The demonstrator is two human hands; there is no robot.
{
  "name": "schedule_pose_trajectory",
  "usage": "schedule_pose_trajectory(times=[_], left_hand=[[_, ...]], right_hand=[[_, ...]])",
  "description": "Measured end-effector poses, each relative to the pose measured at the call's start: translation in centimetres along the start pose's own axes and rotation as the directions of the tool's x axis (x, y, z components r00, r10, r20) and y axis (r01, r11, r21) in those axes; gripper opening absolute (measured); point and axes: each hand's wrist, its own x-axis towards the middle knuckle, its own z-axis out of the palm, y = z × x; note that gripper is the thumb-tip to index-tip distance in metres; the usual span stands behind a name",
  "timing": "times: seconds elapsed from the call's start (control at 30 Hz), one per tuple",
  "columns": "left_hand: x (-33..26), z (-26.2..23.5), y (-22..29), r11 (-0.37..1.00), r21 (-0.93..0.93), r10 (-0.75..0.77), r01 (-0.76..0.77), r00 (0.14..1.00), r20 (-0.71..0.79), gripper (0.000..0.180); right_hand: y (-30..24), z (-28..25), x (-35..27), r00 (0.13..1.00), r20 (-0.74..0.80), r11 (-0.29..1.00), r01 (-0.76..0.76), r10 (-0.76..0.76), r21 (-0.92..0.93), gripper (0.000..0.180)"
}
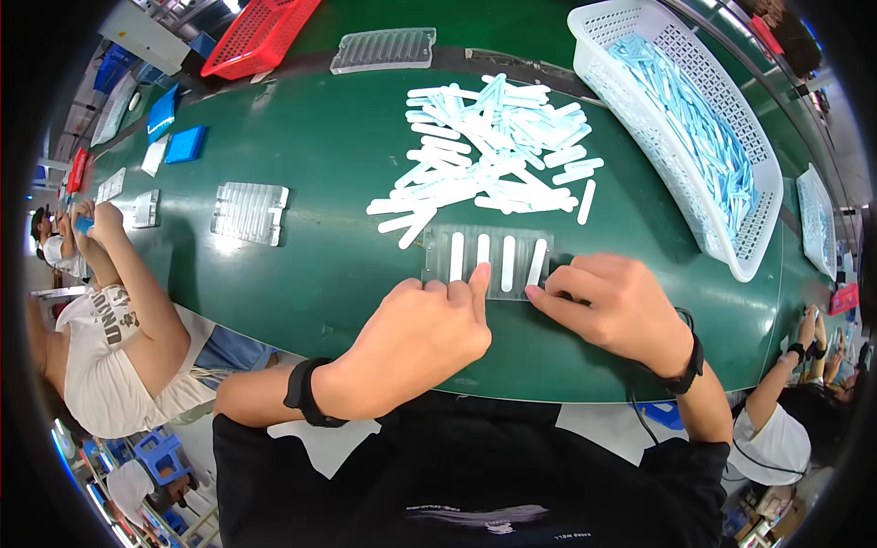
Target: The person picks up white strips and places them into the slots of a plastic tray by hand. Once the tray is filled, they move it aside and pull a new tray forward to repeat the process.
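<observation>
A clear plastic tray (468,258) with parallel grooves lies on the table in front of me. White, round-ended strips stand side by side in it; the rightmost strip (537,261) leans, its top to the right. My right hand (614,309) has thumb and fingertips closed at that strip's lower end. My left hand (411,336) is curled, its index finger at the lower end of the second strip (483,248); whatever lies under its other fingers is hidden. Just beyond the tray spreads a loose heap of white and pale blue strips (493,151).
A white perforated basket (662,151) full of pale blue strips stands at the right. More clear trays (249,214) lie to the left and at the far edge (384,50). A red basket (258,36) and blue box (185,144) sit far left. Co-workers flank me.
</observation>
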Motion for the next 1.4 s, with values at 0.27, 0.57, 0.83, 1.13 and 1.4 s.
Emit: schedule_pose_trajectory(times=[0.27, 0.57, 0.83, 1.13, 1.4], left_hand=[[-1.4, 0.3, -2.6, 0.968, -0.247, -0.054, 0.035, 0.996, -0.071, 0.032], [-1.3, 0.9, -1.3, 0.976, -0.203, -0.124, 0.083, 0.972, -0.201, 0.034], [-1.2, 1.2, -0.6, 0.966, -0.211, -0.195, 0.146, 0.954, -0.229, 0.036], [0.1, 1.1, -6.8, 0.773, -0.634, -0.153, 0.028, 0.978, -0.143, 0.023], [2.7, 3.7, -11.7, 0.698, -0.686, -0.435, 0.206, 0.882, -0.179, 0.014]], right_hand=[[0.4, -0.1, 1.4, 0.994, -0.039, 0.974, -0.096, 0.106, 0.204, 0.034], [-2.9, 0.9, 1.9, 0.996, -0.082, 0.992, -0.054, 0.045, -0.117, 0.02], [-4.4, 1.8, 1.5, 0.997, -0.076, 0.961, -0.008, -0.013, -0.275, 0.015], [-0.6, 0.3, 2.7, 0.995, -0.092, 0.977, -0.021, 0.041, 0.214, 0.017], [4.2, 1.9, 6.6, 0.782, -0.084, 0.736, -0.538, 0.618, 0.411, 0.018]])
